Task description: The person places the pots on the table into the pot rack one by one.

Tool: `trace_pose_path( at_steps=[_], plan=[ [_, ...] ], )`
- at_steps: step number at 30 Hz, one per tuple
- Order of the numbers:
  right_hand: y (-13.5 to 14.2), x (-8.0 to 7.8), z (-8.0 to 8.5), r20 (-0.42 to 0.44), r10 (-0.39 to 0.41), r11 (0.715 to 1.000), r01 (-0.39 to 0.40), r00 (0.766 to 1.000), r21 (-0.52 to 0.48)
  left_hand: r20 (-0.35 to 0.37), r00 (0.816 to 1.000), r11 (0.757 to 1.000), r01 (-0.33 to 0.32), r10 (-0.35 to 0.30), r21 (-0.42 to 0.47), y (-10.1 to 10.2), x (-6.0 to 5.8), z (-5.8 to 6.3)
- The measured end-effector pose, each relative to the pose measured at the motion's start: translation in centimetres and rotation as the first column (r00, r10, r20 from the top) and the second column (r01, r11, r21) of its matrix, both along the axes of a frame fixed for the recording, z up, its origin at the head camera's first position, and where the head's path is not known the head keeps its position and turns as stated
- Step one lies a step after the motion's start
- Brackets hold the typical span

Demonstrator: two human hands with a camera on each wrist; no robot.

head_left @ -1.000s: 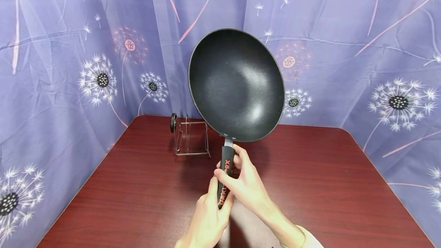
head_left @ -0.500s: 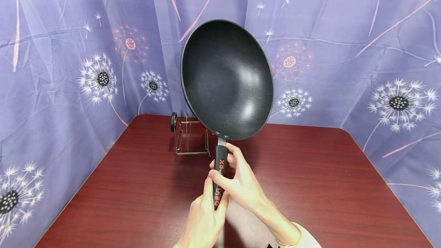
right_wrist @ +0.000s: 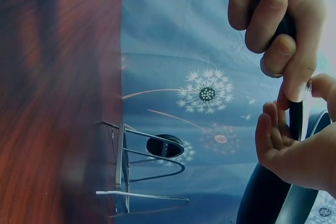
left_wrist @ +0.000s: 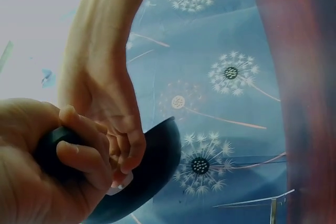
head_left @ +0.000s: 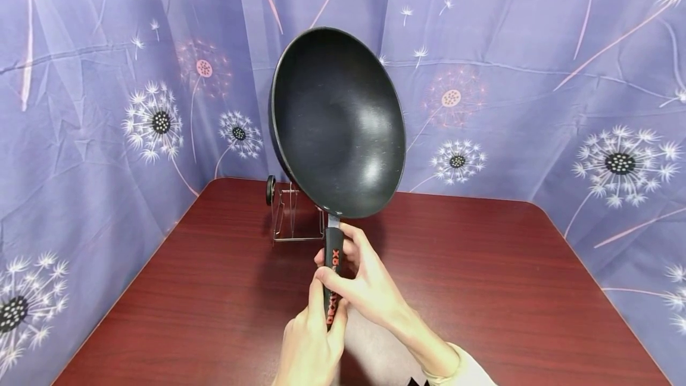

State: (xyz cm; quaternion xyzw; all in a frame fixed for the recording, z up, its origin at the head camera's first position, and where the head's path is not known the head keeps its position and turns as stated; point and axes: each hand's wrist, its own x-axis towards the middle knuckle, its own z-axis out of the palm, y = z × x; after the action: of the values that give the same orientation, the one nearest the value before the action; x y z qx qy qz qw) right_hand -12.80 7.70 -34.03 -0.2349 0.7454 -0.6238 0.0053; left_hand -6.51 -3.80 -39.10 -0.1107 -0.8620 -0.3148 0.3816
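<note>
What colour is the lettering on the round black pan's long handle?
Red lettering; it shows best in the head view.

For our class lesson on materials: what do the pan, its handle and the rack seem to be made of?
Pan: probably metal under a dark nonstick coating; the inside is smooth, black, with glossy highlights.
Handle: likely plastic or rubber, judging by its duller black surface; the look leaves open which.
Rack: apparently bare metal wire, as its thin bars look silvery.

I couldn't read all the lettering (head_left: 334, 257) on the handle (head_left: 333, 237); the right hand (head_left: 371, 288) covered its middle. The pan (head_left: 339, 124) hid the upper right of the rack (head_left: 298, 239), which my left wrist view cropped.
</note>
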Motion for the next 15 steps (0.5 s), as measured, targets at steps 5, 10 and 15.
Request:
trace_pose_path(
  at_steps=[5, 10, 15],
  plan=[
    [-0.4, -0.2, -0.1, -0.030, 0.059, 0.998, -0.059, 0.998, -0.012, -0.003, 0.998, 0.998, -0.065, 0.065, 0.013, 0.1, 0.4, -0.1],
    [-1.0, -0.5, -0.2, -0.034, 0.084, 0.996, -0.085, 0.996, -0.024, -0.016, 0.993, 0.993, -0.113, 0.113, 0.013, -0.1, 0.4, 0.0],
    [-1.5, -0.8, -0.4, -0.025, 0.110, 0.993, -0.111, 0.994, -0.031, 0.021, 0.991, 0.990, -0.135, 0.135, 0.033, -0.5, 0.6, 0.0]
  ],
)
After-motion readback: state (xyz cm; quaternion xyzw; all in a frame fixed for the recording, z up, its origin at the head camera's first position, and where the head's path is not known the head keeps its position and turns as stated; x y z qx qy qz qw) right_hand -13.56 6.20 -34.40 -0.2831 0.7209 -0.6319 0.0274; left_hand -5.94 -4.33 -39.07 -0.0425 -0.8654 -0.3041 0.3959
